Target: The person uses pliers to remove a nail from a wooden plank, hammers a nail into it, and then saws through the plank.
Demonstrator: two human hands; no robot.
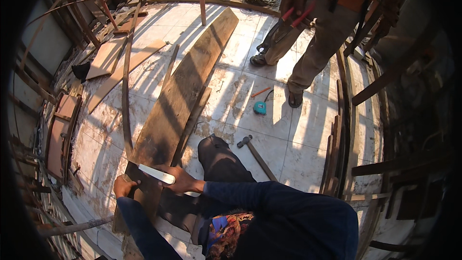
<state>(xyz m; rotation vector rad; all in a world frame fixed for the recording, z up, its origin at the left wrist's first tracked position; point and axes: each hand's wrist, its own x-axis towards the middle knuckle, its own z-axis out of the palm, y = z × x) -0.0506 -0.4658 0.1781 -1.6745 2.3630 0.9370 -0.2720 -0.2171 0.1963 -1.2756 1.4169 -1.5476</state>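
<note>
While I have the right hand (184, 181) closed around one white handle (156, 173) at the lower left of the frame, the left hand (125, 187) sits curled at the edge of one long plank (185, 86); I cannot tell whether it grips. The plank reaches to upper centre. Right of it I count one hammer (259, 158), one teal tape measure (260, 108) and one orange stick (260, 92). At upper right, one co-worker (321, 38) holds one red-handled tool (303, 16).
</note>
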